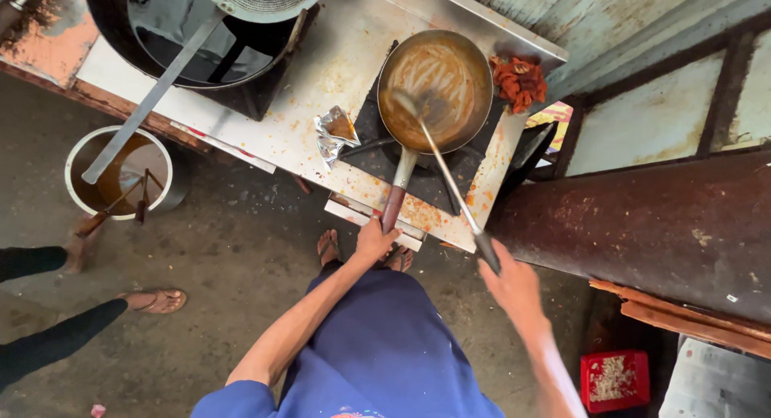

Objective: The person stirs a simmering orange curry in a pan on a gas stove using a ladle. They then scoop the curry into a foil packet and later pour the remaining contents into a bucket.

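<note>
A stained steel counter [321, 81] is standing over a grey concrete floor, with a rusty drum [642, 225] at the right and a big dark wok [161, 24] at the far left. In the head view, a pan [438, 89] of brown sauce is sitting on a black burner [434, 181], its handle [397, 193] running near and slightly left, straight toward the person. The left hand [375, 241] is closing its fingers round the near end of that handle. The right hand [510, 283] is gripping the dark end of a long ladle [450, 173], whose shaft is slanting far-left so the bowl is dipping into the sauce. A crumpled foil scrap [336, 133] is lying just left of the burner, a red rag [520, 81] just right of the pan. A bucket [120, 173] of brown liquid is standing on the floor at left, near another person's sandalled foot [161, 300].
</note>
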